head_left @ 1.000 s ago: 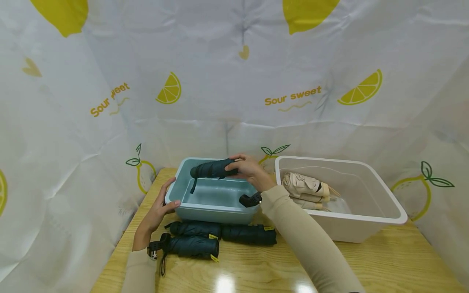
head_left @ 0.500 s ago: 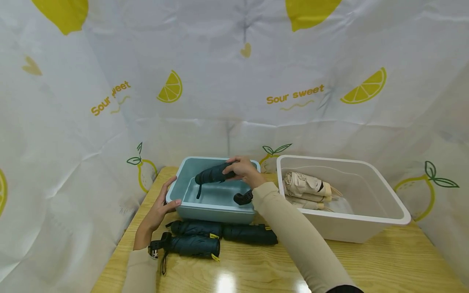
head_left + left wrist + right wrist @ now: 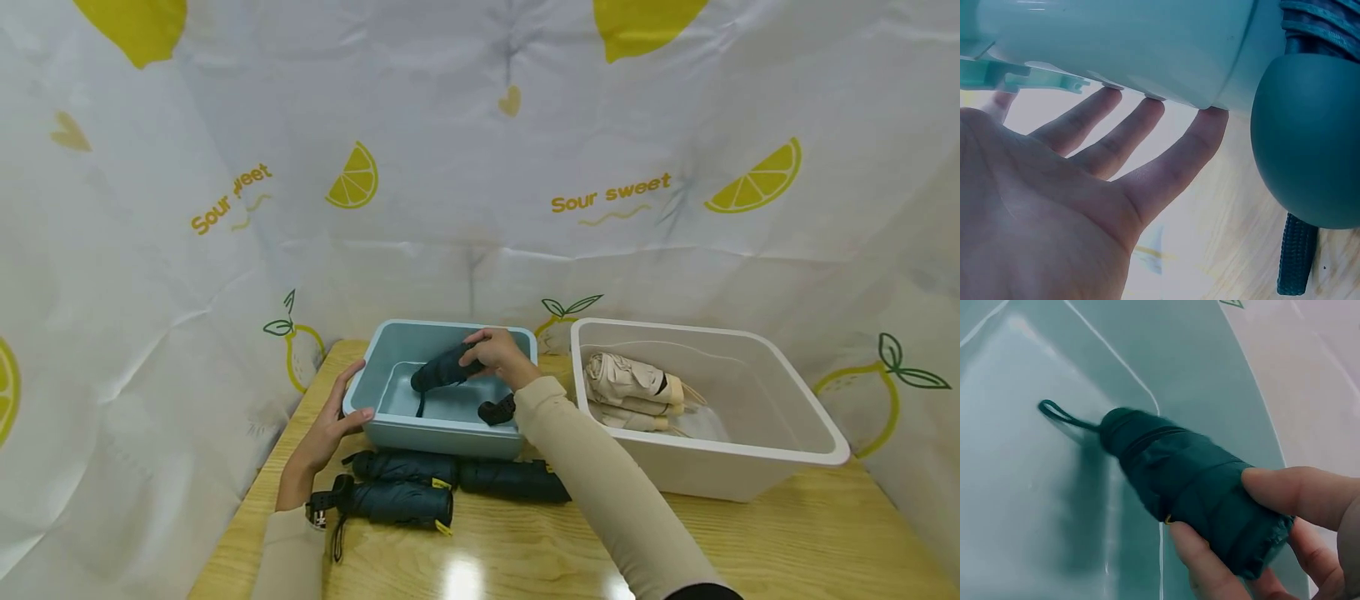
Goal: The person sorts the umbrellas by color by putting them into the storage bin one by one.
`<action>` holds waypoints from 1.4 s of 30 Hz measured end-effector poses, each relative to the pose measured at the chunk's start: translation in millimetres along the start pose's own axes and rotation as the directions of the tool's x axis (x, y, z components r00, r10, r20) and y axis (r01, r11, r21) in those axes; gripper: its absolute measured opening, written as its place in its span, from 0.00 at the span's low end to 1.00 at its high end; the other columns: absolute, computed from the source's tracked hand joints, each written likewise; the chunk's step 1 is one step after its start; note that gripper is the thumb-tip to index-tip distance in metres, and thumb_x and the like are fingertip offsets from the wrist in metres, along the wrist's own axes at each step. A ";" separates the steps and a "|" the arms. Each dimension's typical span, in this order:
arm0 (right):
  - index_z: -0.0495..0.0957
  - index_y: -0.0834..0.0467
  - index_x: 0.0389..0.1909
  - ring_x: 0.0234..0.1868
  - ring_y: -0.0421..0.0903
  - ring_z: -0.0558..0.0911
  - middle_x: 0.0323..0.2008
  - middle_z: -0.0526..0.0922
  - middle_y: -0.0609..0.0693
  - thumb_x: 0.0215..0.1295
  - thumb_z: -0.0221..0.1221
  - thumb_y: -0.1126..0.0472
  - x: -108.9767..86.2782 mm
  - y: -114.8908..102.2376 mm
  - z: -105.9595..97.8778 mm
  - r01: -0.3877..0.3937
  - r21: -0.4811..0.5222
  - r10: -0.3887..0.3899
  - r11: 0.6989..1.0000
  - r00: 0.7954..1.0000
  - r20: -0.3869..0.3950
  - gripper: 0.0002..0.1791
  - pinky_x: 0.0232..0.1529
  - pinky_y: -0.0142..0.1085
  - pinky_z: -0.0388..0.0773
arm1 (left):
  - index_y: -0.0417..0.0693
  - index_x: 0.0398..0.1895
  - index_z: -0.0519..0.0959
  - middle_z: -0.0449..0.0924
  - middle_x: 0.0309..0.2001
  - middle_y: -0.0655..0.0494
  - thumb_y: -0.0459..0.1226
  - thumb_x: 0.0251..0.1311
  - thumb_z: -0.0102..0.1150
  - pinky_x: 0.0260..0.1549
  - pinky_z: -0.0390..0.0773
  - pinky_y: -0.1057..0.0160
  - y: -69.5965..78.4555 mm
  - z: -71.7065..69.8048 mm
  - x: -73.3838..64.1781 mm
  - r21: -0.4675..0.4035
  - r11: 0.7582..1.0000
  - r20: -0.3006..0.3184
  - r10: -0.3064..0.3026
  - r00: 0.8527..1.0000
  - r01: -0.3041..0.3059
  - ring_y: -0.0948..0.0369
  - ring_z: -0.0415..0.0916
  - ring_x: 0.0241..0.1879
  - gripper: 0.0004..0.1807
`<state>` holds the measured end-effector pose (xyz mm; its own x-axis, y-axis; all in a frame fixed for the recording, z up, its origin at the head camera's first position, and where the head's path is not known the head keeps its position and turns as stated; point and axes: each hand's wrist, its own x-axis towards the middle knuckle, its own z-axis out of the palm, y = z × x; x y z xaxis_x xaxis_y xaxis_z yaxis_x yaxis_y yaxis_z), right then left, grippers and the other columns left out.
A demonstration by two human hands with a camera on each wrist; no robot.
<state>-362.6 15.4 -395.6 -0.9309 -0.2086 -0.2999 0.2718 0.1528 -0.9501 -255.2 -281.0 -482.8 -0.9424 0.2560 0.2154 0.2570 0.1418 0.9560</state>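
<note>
- The right hand (image 3: 497, 357) pinches a dark folded umbrella (image 3: 445, 369) near one end, thumb on one side and fingers on the other, with the hand partly closed round it.
- That umbrella is inside the light blue bin (image 3: 444, 437), below its rim, slanting so that the free end points to the left and toward the near side.
- A thin wrist loop (image 3: 1063, 414) extends from the free end. Whether that end touches the bin's floor is hard to tell from these angles.
- The left hand (image 3: 326, 429) is spread at the bin's left end: the thumb rests on the near corner of the rim, and the fingers (image 3: 1175, 165), fairly straight and apart, touch the outer wall with their tips.
- Three more dark folded umbrellas lie on the wooden table (image 3: 787, 542) in front of the bin. The rear left umbrella (image 3: 405, 467) and the front left umbrella (image 3: 401, 504) lie side by side; the third umbrella (image 3: 512, 481) lies end to end with the rear one, partly hidden by the right sleeve (image 3: 600, 483).
- Small yellow tags (image 3: 444, 527) show on these umbrellas.
- To the right stands a larger off-white bin (image 3: 720, 477), with beige folded umbrellas (image 3: 630, 382) stacked at its left end.
- Both wrists carry black camera mounts (image 3: 497, 410).
- A white lemon-print sheet (image 3: 450, 267) hangs behind the table and along its sides, lettered "Sour sweet".
</note>
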 end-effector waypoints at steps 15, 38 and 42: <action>0.68 0.68 0.70 0.72 0.66 0.66 0.73 0.62 0.67 0.68 0.56 0.77 2.9 7.4 -11.7 -0.056 -0.040 0.058 0.998 0.997 0.049 0.29 0.63 0.57 0.75 | 0.62 0.84 0.41 0.42 0.79 0.33 0.35 0.72 0.51 0.50 0.80 0.48 -0.5 -2.6 -1.6 -0.011 1.000 0.002 -0.001 1.000 0.001 0.28 0.59 0.68 0.44; 0.58 0.71 0.75 0.77 0.62 0.61 0.76 0.58 0.66 0.70 0.58 0.72 0.5 11.3 -20.8 -0.132 -0.183 0.163 0.974 0.973 0.166 0.34 0.69 0.52 0.71 | 0.62 0.84 0.42 0.40 0.80 0.36 0.35 0.72 0.51 0.50 0.79 0.46 -1.3 -1.1 -0.2 0.001 1.000 0.009 0.006 1.000 -0.006 0.30 0.59 0.69 0.43; 0.59 0.69 0.75 0.76 0.61 0.64 0.76 0.60 0.65 0.72 0.58 0.69 -0.3 10.2 -22.6 -0.118 -0.214 0.156 0.970 0.973 0.169 0.34 0.70 0.51 0.70 | 0.61 0.84 0.42 0.40 0.80 0.36 0.35 0.72 0.51 0.50 0.79 0.45 -1.6 -0.8 0.0 0.002 1.000 0.011 0.006 1.000 -0.006 0.30 0.59 0.69 0.43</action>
<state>-365.1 38.8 -403.2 -0.8225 -0.3421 -0.4543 0.3212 0.3797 -0.8676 -255.8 -281.9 -484.2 -0.9385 0.2670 0.2188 0.2630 0.1426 0.9542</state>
